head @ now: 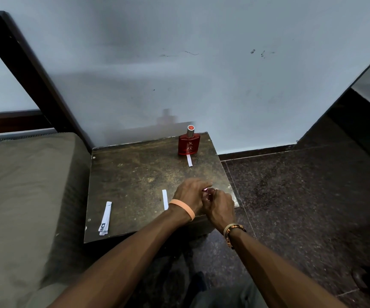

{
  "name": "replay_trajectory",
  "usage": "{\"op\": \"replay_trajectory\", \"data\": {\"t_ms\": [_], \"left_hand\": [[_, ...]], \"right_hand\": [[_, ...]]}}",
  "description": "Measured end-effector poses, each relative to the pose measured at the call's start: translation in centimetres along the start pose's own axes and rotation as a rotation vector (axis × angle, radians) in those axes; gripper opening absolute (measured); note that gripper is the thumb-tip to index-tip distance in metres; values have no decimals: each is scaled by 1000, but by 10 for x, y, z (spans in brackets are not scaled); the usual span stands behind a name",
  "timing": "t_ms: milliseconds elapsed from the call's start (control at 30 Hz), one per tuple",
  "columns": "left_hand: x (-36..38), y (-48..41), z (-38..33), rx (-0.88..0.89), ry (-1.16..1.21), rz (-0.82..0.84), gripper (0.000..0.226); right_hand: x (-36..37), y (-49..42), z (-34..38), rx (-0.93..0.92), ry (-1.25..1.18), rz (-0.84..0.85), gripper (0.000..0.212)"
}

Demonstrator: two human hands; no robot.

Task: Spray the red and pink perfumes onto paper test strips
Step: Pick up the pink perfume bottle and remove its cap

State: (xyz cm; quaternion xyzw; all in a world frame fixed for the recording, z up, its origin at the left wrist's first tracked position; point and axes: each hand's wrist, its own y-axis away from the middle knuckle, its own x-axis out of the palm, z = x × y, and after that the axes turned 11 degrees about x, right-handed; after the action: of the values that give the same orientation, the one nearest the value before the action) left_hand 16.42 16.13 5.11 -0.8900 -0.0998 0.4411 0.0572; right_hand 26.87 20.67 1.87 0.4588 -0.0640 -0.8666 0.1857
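The red perfume (pixel 188 144) stands upright at the far edge of the small table (pixel 135 174), toward its right corner and close to the wall (pixel 201 74). A test strip (pixel 189 160) lies touching its base. At the near right corner both hands meet over the pink perfume (pixel 206 190), which is mostly hidden. The right hand (pixel 220 207) curls its fingers round it. The left hand (pixel 190 195) is blurred above it, so I cannot tell its grip. A second strip (pixel 165 199) lies just beside the left wrist, and a stack of strips (pixel 105 218) lies near the near left corner. The table's middle lies bare. A mattress (pixel 24 185) borders the left edge and floor (pixel 301 196) the right.
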Motion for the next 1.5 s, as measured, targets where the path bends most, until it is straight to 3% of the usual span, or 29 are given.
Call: {"op": "replay_trajectory", "data": {"t_ms": [200, 333, 500, 667, 800, 933, 1067, 1233, 1400, 1500], "left_hand": [[1, 1, 3, -79, -34, 2, 55], [-1, 1, 2, -64, 3, -24, 39], [-1, 1, 4, -91, -2, -25, 52], [-1, 1, 5, -64, -3, -50, 35], [1, 3, 4, -64, 10, -71, 42], [1, 2, 6, -72, -7, -48, 33], [2, 3, 4, -98, -1, -35, 50], [0, 3, 3, -87, 16, -43, 37], [0, 5, 3, -108, 17, -47, 49], [0, 5, 4, -82, 30, -51, 40]], "right_hand": [[-3, 1, 3, 0, 11, 31, 11], [-1, 0, 2, -8, 17, 8, 15], [-2, 1, 3, 3, 26, 15, 13], [1, 1, 2, -6, 30, -15, 17], [0, 2, 3, 2, 21, 5, 15], [-2, 3, 3, -3, 48, 0, 14], [-5, 3, 4, 0, 28, 23, 11], [-1, 2, 2, 3, 34, -8, 14], [0, 0, 2, 11, 23, 6, 12], [1, 0, 1, 17, 18, 5, 15]]}}
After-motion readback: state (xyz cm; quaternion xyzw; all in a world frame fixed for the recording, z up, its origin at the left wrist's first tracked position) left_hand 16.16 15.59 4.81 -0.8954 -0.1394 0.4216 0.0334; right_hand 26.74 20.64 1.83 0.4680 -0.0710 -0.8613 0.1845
